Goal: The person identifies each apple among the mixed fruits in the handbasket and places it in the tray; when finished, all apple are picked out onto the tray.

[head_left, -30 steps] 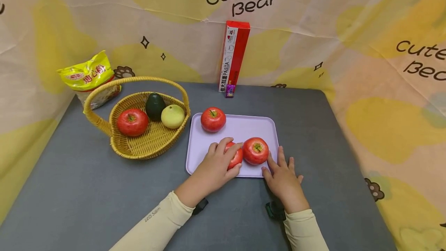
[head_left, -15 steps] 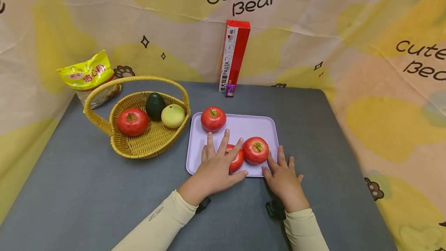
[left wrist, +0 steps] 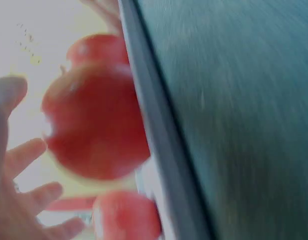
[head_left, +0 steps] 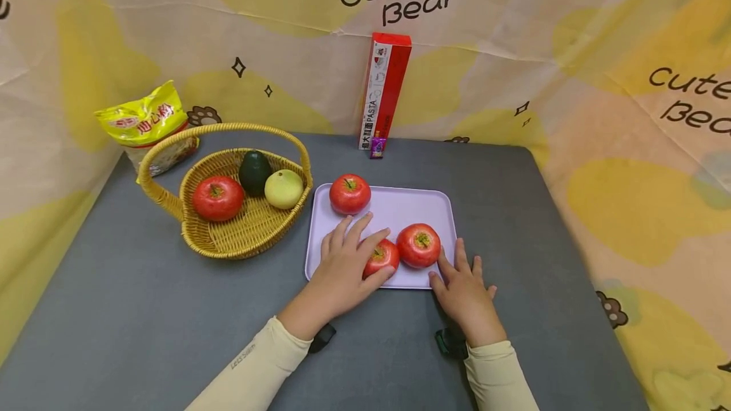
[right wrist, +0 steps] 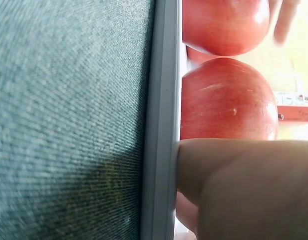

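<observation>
A lilac tray (head_left: 408, 203) on the grey table carries three red apples. My left hand (head_left: 338, 274) hovers at the front left apple (head_left: 384, 257), fingers spread and thumb reaching along its near side. In the left wrist view a gap shows between the fingers (left wrist: 25, 157) and that apple (left wrist: 96, 122). My right hand (head_left: 468, 297) rests at the tray's front right corner, its fingers extended beside the right apple (head_left: 419, 246). In the right wrist view the thumb lies at the tray's rim (right wrist: 161, 110). The third apple (head_left: 349, 194) sits in the back left corner.
Left of the tray stands a wicker basket (head_left: 228, 243) with a tall handle, holding an apple (head_left: 217, 198), an avocado (head_left: 254, 173) and a pale green round fruit (head_left: 283, 189). Behind are a yellow bag (head_left: 150, 120), a red pasta box (head_left: 385, 91) and a small purple packet (head_left: 377, 148).
My left hand has come off the top of the front left apple, spread its fingers and shifted left, uncovering more of it. The right hand has stayed put.
</observation>
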{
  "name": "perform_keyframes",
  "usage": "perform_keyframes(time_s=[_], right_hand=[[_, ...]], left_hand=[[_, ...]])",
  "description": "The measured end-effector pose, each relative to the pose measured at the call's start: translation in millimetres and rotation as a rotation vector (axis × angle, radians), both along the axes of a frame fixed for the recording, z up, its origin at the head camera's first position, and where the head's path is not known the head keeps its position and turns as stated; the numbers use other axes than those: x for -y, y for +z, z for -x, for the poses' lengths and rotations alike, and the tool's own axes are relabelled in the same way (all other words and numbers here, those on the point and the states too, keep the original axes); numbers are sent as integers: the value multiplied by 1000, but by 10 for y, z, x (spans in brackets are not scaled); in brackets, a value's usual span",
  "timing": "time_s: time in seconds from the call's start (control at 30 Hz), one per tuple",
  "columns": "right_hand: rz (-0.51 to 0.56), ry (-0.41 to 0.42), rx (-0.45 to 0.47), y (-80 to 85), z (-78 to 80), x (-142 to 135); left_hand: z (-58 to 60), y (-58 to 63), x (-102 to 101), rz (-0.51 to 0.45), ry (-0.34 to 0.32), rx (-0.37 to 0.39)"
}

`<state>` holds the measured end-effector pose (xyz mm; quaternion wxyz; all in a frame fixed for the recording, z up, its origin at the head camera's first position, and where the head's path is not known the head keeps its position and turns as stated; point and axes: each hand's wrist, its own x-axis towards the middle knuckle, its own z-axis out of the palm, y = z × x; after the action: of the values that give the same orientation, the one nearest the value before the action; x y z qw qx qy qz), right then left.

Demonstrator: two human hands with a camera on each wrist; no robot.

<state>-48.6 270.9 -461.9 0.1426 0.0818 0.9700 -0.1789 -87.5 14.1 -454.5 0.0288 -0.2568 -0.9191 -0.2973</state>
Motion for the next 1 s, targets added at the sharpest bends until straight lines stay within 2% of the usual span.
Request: perform_keyframes(time_s=[0.1,0.2,0.33,0.43,0.53,0.63,0.83,1.0], right_hand=[[1,-4,12,4,-8,-8],[-3,-4,13,9,-16,-19],[-4,-6,8,11,-19,-28],[-8,-7,8,8,-17,-34],[-11,-4,10,6,-16,-34],[-12,0,11,7,-15,-31],[-10,0,18,10,-9,-7],[-14,3,12,14,-5,8]], left_hand=[[51,74,248,-87,116,-122],[148,167,589,-139,279,-203],[296,264,1071,-154,476,-195],[402,282,1371,-144,561,-142],[497,254,1586,-125,596,-94],[571,228,1706,-71,600,-55],[635,190,1770,71,565,37],[625,138,1772,76,555,37]])
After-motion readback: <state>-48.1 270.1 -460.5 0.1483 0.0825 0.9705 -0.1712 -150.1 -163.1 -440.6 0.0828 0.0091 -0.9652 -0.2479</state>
